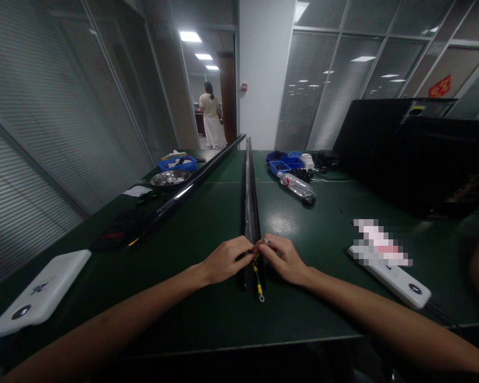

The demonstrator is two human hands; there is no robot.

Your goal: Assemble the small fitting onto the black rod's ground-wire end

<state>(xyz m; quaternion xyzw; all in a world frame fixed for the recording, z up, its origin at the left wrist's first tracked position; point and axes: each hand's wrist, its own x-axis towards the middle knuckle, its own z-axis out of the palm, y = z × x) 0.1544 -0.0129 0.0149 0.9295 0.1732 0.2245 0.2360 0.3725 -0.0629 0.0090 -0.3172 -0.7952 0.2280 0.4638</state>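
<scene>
A long black rail (248, 197) lies lengthwise on the green table, its near end between my forearms. My left hand (230, 259) and my right hand (283, 259) meet over it, fingertips pinched close together. What they pinch is too small and hidden to name. A small shiny metal piece (266, 241) shows at my right fingers; I cannot tell whether it is a worn ring. Just below the fingertips, a short yellow-green wire (258, 279) with a ring terminal hangs over the rail's near end.
Another long black rail (191, 186) lies to the left. A metal bowl (171, 178) and blue bin (178, 163) stand beyond it. On the right are a plastic bottle (296, 185), blue bins (281, 166) and a white device (395, 279). A white device (43, 290) lies left. A person (211, 114) stands beyond the doorway.
</scene>
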